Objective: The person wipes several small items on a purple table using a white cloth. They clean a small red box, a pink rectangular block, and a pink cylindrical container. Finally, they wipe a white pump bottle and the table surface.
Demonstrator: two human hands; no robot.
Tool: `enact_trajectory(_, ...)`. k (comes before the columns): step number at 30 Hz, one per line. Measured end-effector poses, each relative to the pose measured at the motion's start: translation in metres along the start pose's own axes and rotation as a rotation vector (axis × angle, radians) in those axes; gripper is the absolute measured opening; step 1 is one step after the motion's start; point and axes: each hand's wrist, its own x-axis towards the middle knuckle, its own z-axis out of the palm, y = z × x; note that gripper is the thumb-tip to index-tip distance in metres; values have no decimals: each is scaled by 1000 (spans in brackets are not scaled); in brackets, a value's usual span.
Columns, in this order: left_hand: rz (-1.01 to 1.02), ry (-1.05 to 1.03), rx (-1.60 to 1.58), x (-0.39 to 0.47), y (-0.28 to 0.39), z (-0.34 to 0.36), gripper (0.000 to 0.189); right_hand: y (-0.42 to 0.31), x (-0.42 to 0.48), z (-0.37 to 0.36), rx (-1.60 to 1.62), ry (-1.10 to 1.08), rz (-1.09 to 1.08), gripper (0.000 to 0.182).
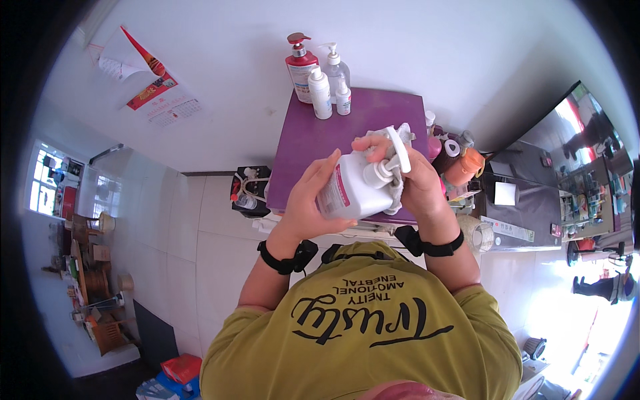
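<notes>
Tilted above the purple tabletop (310, 135) is a large white pump bottle (367, 200) with a pink-edged label. My left hand (312, 200) grips its body from the left, the thumb and fingers spread around it. A grey-white cloth (396, 197) is in my right hand (417, 177), pressed against the far right side of the bottle beside the pump head. At the back of the tabletop stand a red pump bottle (301, 75), a clear pump bottle (340, 70), a white pump bottle (320, 95) and a small white bottle (343, 100).
Right of the tabletop are an orange container (462, 167) and several other bottles. A dark table (525, 200) with a television (590, 130) lies farther right. A black bin or box (250, 190) sits on the floor at left. A calendar (160, 95) hangs on the wall.
</notes>
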Motion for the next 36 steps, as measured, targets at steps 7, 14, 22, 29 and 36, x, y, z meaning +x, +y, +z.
enact_trajectory(7,-316,-356,-439,-2,-11,-15,112,17,15,-28,158,-338,184,31)
enact_trajectory(14,-300,-214,-628,-14,-16,-3,115,24,13,-21,185,-135,195,41)
enact_trajectory(22,-170,246,-257,-15,-14,16,99,39,6,0,131,187,3,54)
enact_trajectory(29,-35,514,183,-13,-8,30,100,35,-11,15,-353,369,-171,42)
enact_trajectory(36,100,608,436,-8,3,36,92,28,-20,35,-444,431,-214,51)
